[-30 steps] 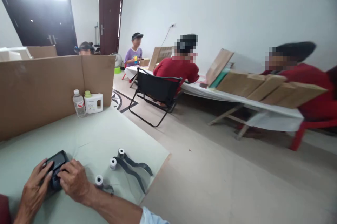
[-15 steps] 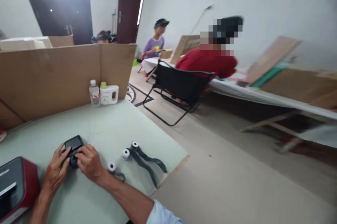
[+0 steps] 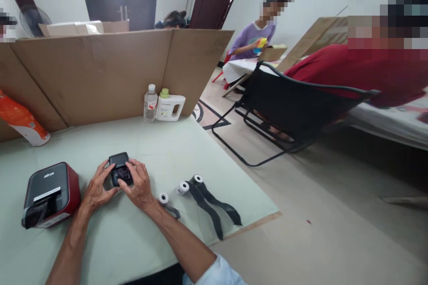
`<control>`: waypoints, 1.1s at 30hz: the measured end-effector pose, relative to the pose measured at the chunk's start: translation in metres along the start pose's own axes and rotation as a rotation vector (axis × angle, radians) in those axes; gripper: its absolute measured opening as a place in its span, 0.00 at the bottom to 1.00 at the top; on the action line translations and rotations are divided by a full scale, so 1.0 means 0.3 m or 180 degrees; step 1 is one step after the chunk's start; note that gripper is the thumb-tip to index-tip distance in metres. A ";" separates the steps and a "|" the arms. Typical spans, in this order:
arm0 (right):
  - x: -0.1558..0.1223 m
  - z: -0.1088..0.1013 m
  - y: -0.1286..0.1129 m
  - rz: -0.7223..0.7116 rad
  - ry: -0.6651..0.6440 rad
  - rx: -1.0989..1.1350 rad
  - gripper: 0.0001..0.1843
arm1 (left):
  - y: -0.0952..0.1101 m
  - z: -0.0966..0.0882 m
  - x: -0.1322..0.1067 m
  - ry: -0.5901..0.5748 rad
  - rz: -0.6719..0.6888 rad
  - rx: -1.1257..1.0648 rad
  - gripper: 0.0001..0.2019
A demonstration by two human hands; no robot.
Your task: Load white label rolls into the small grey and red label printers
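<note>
Firstly, one black device, held between both hands: left hand, fingers half-curled at its left edge; right hand, fingers half-curled at its right edge. Left of the fingers, on the surface: one printer. Right of them: three rolls, dark strips trailing. Beyond them: one bottle, one jug, side by side against cardboard.

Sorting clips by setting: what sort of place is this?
Probably a makeshift indoor workroom: a cardboard partition lines one table, which holds a boxy machine; someone in purple sits at another table.
</note>
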State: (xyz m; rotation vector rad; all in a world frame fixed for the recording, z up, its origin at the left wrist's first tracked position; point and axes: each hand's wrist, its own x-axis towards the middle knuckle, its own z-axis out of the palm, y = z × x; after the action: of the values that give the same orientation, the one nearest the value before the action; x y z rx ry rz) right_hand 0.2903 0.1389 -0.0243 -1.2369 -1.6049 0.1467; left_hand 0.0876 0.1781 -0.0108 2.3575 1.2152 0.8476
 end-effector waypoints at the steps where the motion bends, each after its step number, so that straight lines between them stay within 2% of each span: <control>1: -0.004 0.003 0.006 0.0123 -0.0028 -0.0029 0.33 | 0.001 0.004 -0.001 -0.0006 -0.0032 0.0017 0.38; 4: -0.015 0.015 0.022 0.0406 -0.0315 -0.0085 0.40 | 0.001 0.013 -0.005 0.0003 -0.0105 0.0074 0.38; 9: -0.023 0.022 0.030 0.0550 -0.0669 -0.0096 0.43 | 0.000 0.022 -0.011 0.0063 -0.0103 0.0138 0.37; 23: -0.035 0.018 0.030 0.0392 -0.0605 -0.0382 0.38 | 0.029 0.023 -0.017 0.0027 -0.0290 0.0213 0.38; 33: -0.052 0.014 0.024 0.0513 -0.0716 -0.0474 0.39 | 0.074 0.027 -0.011 -0.0049 -0.0386 0.0321 0.36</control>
State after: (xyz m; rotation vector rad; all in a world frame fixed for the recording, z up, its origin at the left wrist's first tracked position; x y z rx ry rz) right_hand 0.2901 0.1323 -0.0408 -1.5093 -1.7318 0.2807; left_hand 0.1048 0.1623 -0.0058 2.3354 1.4094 0.7438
